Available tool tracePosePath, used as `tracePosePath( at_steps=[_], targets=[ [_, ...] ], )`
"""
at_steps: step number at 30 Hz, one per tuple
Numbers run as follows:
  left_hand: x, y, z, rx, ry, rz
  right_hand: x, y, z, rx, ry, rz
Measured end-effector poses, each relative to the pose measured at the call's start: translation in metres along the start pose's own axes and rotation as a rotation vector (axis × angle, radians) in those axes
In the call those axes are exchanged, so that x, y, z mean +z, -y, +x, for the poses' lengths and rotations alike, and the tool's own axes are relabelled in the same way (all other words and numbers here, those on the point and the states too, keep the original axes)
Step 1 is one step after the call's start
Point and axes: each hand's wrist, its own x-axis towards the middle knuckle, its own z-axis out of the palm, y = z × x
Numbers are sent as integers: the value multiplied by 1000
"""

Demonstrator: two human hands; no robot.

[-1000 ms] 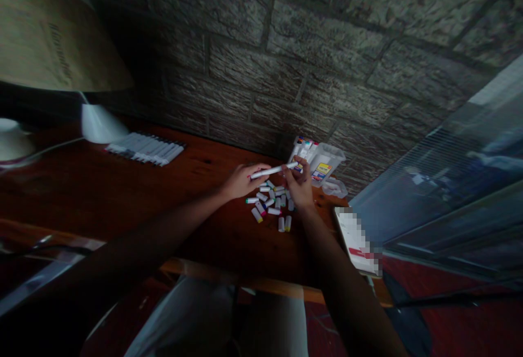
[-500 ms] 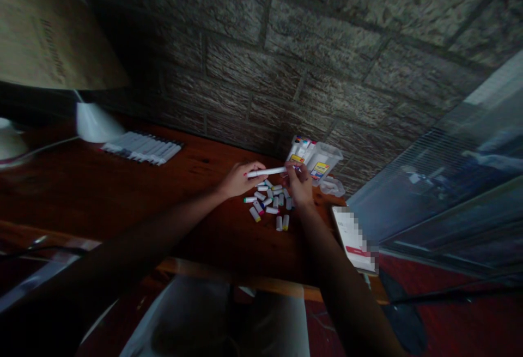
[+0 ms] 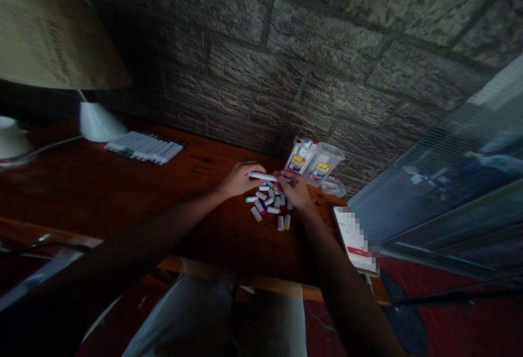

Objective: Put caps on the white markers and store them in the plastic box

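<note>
A white marker [image 3: 261, 176] lies level between my two hands, just above a heap of several loose marker caps [image 3: 269, 207] on the red-brown wooden table [image 3: 122, 193]. My left hand [image 3: 237, 180] is closed on the marker's left end. My right hand [image 3: 292, 191] is closed on its right end, fingers curled over it, low over the caps.
A clear plastic marker box [image 3: 314, 163] stands against the stone wall behind my hands. A row of white markers [image 3: 145, 147] lies at the back left beside a lamp base [image 3: 98, 122]. A white booklet [image 3: 355, 240] lies at the table's right edge.
Both hands have lowered the marker toward the caps. My right hand has slid left along it, so less of the marker shows between the hands.
</note>
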Motion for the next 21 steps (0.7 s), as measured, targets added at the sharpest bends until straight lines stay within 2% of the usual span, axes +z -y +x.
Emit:
tracePosePath(
  at_steps=[7, 14, 21],
  targets=[
    [-1, 0, 2, 92, -98, 76, -4, 4, -3, -86, 92, -167],
    [-2, -3, 3, 157, -115, 155, -5, 5, -2, -351, 106, -465],
    [-2, -10, 3, 219, -80, 151, -5, 9, -7, -386, 178, -469]
  ],
)
